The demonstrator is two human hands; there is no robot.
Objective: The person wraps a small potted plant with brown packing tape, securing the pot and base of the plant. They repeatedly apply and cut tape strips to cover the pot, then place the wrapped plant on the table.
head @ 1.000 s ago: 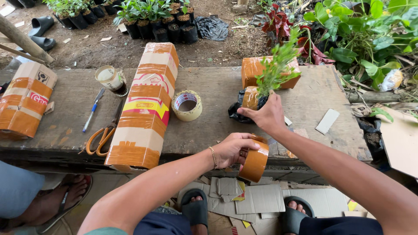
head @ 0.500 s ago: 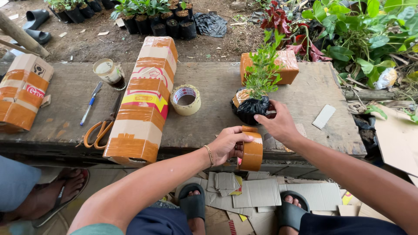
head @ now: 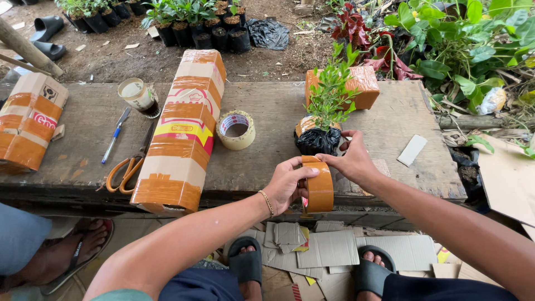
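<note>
The small plant (head: 325, 120) now stands at the desk's (head: 267, 156) front edge; both hands' fingers hold the brown tape roll (head: 319, 192), left hand (head: 287, 187), right hand (head: 352, 161).

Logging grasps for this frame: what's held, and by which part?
A roll of brown packing tape, upright on edge. The left hand grips its rim with fingers over the top; the right hand pinches the top edge beside the bagged seedling.
</note>
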